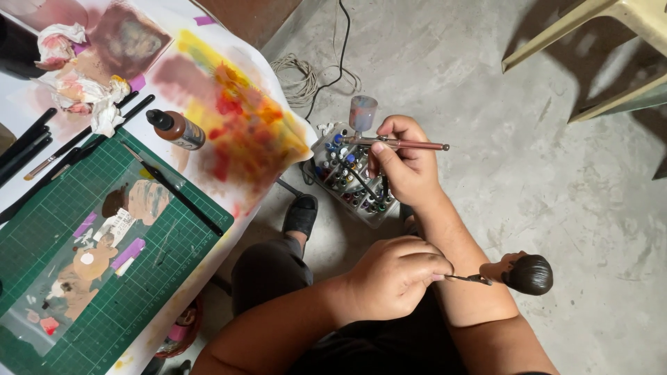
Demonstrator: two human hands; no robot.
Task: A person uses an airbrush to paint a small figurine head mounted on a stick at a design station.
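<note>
Your right hand (410,167) grips an airbrush (396,143) held level, its paint cup (363,112) standing upright above the body. Your left hand (392,274) closes its fingers (431,267) around a thin rod (469,279) that carries a small figure head with dark brown hair (526,273), held out to the right, well apart from the airbrush. Below the airbrush, on the concrete floor (556,173), sits a clear box of small paint bottles (347,177). To your left, the tabletop (187,42) carries a green cutting mat (104,278), a paint-stained sheet (243,125), a brown dropper bottle (177,129) lying on its side, crumpled stained tissues (83,83) and several black brushes (42,156).
</note>
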